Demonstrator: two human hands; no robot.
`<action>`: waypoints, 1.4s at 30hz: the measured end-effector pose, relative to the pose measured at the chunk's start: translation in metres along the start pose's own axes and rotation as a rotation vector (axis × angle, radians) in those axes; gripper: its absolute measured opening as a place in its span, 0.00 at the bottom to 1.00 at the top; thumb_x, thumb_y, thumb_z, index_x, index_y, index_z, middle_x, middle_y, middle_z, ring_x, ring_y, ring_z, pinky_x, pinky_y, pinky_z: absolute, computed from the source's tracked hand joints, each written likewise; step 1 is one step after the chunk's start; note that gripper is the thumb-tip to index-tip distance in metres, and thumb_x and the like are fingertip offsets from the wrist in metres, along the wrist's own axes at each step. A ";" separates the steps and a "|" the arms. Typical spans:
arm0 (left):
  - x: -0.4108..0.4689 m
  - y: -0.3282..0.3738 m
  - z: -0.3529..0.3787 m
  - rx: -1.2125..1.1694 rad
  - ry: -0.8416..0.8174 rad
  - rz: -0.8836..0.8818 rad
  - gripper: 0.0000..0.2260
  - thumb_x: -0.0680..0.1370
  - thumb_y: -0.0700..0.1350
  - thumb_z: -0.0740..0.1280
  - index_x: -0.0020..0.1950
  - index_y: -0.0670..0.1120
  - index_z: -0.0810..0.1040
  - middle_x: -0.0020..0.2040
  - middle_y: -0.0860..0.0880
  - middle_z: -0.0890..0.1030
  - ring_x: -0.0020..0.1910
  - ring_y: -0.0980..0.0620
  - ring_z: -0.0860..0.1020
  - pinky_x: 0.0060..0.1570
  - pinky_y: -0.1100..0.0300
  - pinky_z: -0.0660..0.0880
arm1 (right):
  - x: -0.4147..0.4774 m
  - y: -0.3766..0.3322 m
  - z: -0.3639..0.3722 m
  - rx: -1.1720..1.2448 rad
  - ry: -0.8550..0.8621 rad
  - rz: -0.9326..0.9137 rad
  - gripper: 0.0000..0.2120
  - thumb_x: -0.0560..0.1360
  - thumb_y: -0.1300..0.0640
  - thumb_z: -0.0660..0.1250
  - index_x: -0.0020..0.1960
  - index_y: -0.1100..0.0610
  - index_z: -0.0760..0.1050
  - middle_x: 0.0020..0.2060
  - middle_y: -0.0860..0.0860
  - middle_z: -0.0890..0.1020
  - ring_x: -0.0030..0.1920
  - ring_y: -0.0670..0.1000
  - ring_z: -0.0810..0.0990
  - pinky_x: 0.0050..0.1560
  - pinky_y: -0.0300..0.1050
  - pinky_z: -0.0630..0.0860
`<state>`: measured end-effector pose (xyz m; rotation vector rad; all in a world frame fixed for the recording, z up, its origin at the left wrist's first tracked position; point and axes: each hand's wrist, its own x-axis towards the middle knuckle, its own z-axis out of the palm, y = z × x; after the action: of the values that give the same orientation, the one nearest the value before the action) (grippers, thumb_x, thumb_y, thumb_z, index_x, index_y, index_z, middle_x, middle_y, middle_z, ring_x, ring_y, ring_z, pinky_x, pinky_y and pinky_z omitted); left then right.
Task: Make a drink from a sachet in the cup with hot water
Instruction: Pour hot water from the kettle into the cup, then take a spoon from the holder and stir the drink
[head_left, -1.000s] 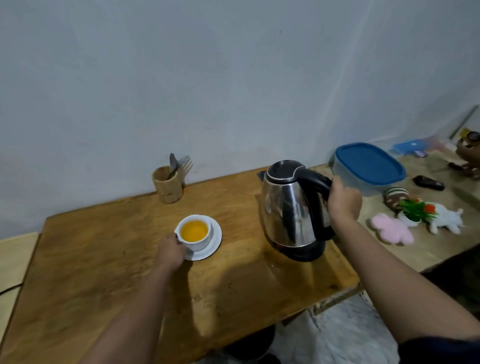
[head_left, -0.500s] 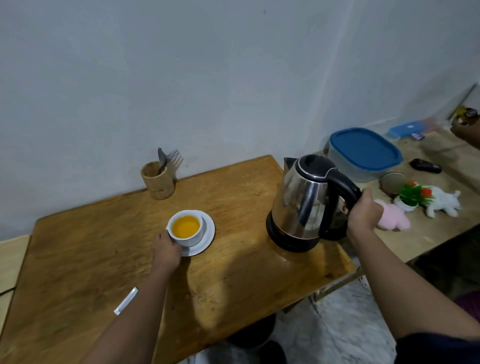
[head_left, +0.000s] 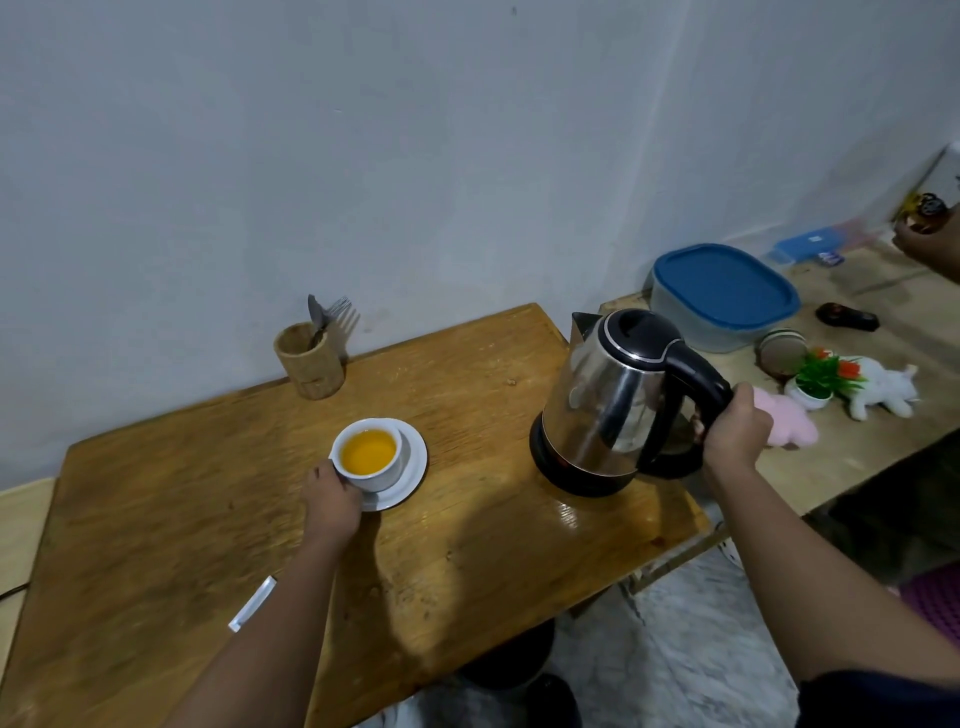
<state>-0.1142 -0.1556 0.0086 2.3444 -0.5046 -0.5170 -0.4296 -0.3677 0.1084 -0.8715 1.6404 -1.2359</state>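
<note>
While the white cup (head_left: 372, 457) of orange drink sits on its saucer (head_left: 410, 475) near the middle of the wooden table (head_left: 156, 493), the left hand (head_left: 332, 506) curls against the cup's near side. An empty white sachet (head_left: 252, 604) lies on the table nearer the camera, beside the left forearm. To the right, the right hand (head_left: 735, 434) is closed around the black handle of a steel electric kettle (head_left: 613, 400), tilted at the table's right edge. A wooden cutlery holder (head_left: 309, 361) stands by the wall.
</note>
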 end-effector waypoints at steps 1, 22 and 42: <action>0.000 0.000 0.000 0.003 0.000 -0.005 0.17 0.76 0.34 0.58 0.64 0.35 0.68 0.65 0.35 0.69 0.63 0.36 0.68 0.63 0.42 0.68 | -0.001 -0.002 0.002 -0.012 -0.004 -0.010 0.16 0.73 0.50 0.54 0.36 0.59 0.71 0.31 0.55 0.72 0.35 0.55 0.71 0.38 0.46 0.67; -0.004 0.007 0.002 0.005 0.019 -0.061 0.17 0.76 0.34 0.58 0.65 0.35 0.67 0.66 0.35 0.68 0.63 0.36 0.69 0.62 0.43 0.68 | 0.008 -0.005 -0.001 -0.151 -0.113 -0.141 0.18 0.79 0.58 0.51 0.31 0.56 0.64 0.29 0.53 0.68 0.30 0.48 0.65 0.29 0.36 0.65; -0.001 0.012 0.001 0.010 0.024 -0.106 0.17 0.75 0.35 0.60 0.64 0.34 0.68 0.64 0.32 0.69 0.61 0.33 0.70 0.58 0.43 0.69 | 0.042 -0.054 0.003 -0.528 -0.525 -0.388 0.07 0.75 0.61 0.62 0.43 0.61 0.78 0.43 0.58 0.80 0.47 0.58 0.77 0.48 0.49 0.71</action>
<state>-0.1182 -0.1641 0.0167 2.3935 -0.3747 -0.5360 -0.4404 -0.4208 0.1507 -1.7421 1.4067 -0.7093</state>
